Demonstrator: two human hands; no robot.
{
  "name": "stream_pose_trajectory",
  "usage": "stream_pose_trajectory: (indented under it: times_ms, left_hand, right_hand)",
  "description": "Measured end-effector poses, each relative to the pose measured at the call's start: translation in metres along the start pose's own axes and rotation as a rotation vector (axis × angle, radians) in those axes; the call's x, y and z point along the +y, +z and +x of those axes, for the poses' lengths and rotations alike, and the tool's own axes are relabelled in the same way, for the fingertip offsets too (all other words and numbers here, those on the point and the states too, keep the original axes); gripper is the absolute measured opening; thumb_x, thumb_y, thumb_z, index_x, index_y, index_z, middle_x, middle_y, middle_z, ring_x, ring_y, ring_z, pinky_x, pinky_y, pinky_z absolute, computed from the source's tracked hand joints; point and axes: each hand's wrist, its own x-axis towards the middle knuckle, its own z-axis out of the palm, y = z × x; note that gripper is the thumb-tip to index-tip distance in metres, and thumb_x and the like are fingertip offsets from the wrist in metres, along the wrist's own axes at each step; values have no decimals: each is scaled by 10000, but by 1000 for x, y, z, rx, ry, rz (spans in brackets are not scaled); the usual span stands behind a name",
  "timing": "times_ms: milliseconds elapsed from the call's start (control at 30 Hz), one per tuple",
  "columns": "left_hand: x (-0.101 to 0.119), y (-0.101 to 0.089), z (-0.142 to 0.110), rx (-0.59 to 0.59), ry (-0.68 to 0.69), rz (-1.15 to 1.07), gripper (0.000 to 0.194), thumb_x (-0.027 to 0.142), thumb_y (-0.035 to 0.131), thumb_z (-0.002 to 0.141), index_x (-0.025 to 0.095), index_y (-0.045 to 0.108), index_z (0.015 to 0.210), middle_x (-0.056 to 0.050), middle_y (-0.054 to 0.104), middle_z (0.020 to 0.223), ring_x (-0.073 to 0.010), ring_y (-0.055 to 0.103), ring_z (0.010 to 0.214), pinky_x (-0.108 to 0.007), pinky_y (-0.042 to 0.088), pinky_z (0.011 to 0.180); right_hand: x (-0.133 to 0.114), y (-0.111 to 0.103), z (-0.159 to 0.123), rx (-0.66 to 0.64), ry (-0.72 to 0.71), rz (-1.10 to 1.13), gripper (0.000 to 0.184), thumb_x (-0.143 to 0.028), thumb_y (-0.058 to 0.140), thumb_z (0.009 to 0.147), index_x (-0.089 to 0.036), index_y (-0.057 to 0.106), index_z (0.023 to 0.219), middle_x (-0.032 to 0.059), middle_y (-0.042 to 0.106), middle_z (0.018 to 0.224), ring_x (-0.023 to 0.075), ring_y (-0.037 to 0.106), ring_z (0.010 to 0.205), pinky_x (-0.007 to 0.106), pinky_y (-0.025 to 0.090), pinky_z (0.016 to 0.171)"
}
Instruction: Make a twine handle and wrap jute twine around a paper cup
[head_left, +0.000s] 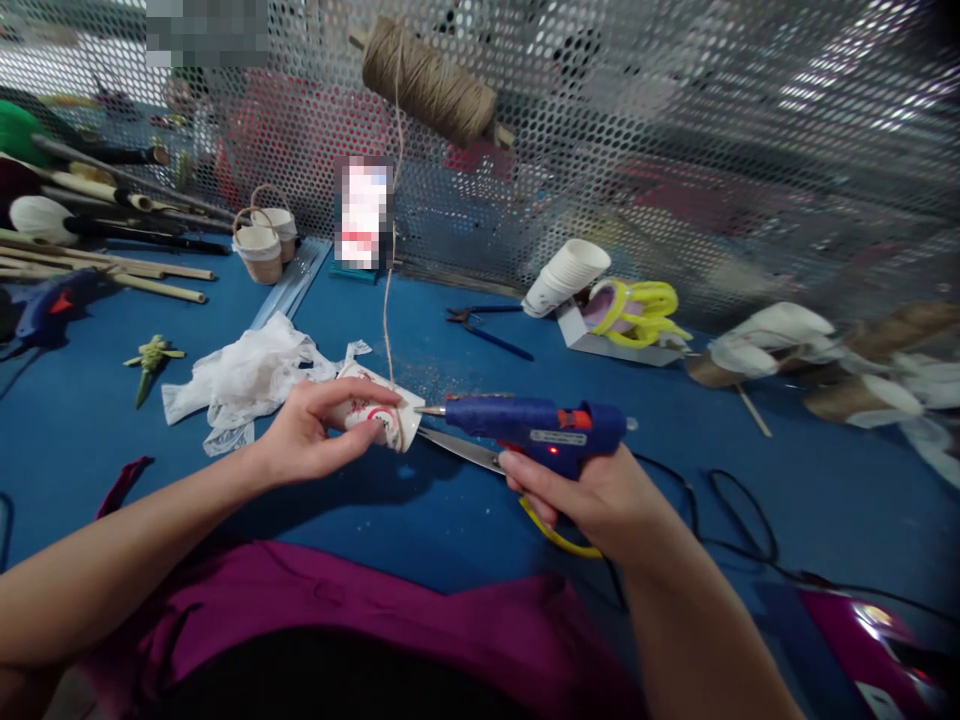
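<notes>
A printed white paper cup point(409, 415) lies tilted in my left hand point(315, 430), its fingers wrapped round the side. Twine point(387, 330) runs down to the cup from a spool point(427, 80) fixed on the mesh, and a strand goes round the cup near its end. My right hand point(577, 490) grips a blue hot glue gun point(517, 420) with a red light lit on it. The gun's metal nozzle points left, at or very near the cup. Below the gun lie scissors point(469, 450) with a yellow handle, partly hidden by my right hand.
White lace point(240, 370) lies left of the cup. Behind are two small handled cups point(259, 252), a phone point(362, 215), pliers point(491, 330) and stacked paper cups point(568, 275). A black cord point(739, 510) loops at right. Another glue gun point(56, 310) and sticks lie at left.
</notes>
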Motion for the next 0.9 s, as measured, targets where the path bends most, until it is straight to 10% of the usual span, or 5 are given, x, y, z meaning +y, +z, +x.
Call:
stream_pose_trajectory:
  times_ms: [367, 633, 900]
  left_hand:
    - [5, 0, 2, 48, -96, -84, 154, 167, 592, 733, 148, 665, 867, -67, 704, 855, -125, 622, 703, -196, 484, 591]
    - [3, 1, 2, 54, -207, -180, 170, 196, 593, 741, 148, 658, 891, -77, 701, 896, -137, 632, 728, -203, 499, 603]
    - [7, 3, 2, 46, -149, -113, 163, 183, 584, 733, 136, 664, 867, -91, 703, 891, -143, 638, 731, -200, 494, 596]
  right_hand:
    - [-4, 0, 10, 86, 64, 47, 281, -440, 551, 760, -175, 614, 691, -50, 445, 399, 97, 447, 399, 237, 401, 435]
    - [37, -16, 58, 457, 185, -157, 311, -459, 583, 705, -150, 596, 736, 26, 590, 624, 152, 555, 577, 283, 437, 540]
    - [62, -12, 88, 441, 268, -250, 317, -474, 527, 745, -168, 510, 664, 25, 538, 480, 152, 526, 415, 312, 439, 450]
